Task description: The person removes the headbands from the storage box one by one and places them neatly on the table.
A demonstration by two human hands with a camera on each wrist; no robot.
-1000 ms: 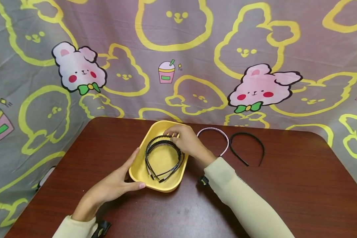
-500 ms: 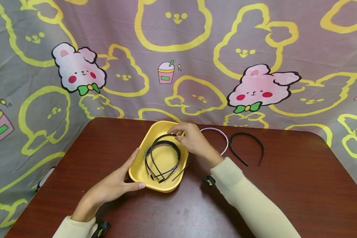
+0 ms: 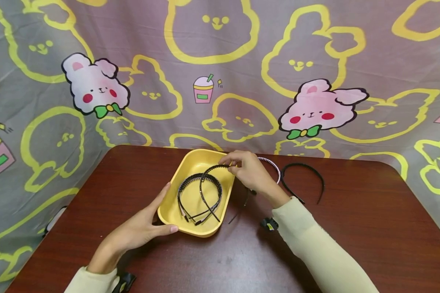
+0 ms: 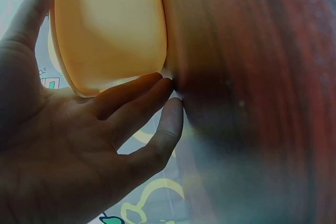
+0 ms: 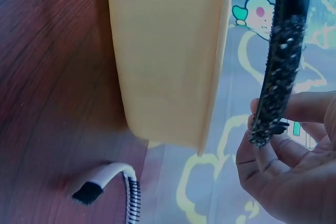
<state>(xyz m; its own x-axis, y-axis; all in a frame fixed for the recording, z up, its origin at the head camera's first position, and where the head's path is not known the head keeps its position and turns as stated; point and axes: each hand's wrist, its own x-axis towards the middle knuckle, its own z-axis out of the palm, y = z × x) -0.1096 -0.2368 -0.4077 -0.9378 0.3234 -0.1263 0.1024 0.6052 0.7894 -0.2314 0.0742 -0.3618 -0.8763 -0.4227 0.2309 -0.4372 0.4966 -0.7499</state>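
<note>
My left hand [image 3: 146, 221] rests at the left side of a yellow plastic basin [image 3: 198, 234], thumb along the near corner and straightish fingers against the outer wall. In the left wrist view the fingers lie beside the basin's wall [image 4: 110, 30]. My right hand [image 3: 251, 173] pinches a black headband [image 5: 286, 56] with sparkly speckles. That headband arches over the basin's right rim, one leg over the inside and the other beyond the rim. Several dark toothed headbands [image 3: 181, 187] lie nested inside the basin.
On the brown table [image 3: 363, 228], right of the basin, lie a white-pink headband [image 3: 273, 162] with black teeth, partly hidden by my right hand, and a plain black headband [image 3: 320, 179]. A cartoon-printed cloth [image 3: 238, 77] hangs behind the table.
My right hand has moved rightward, drawing the sparkly black headband away from the nested ones and partly over the rim. The left hand and basin hold their place.
</note>
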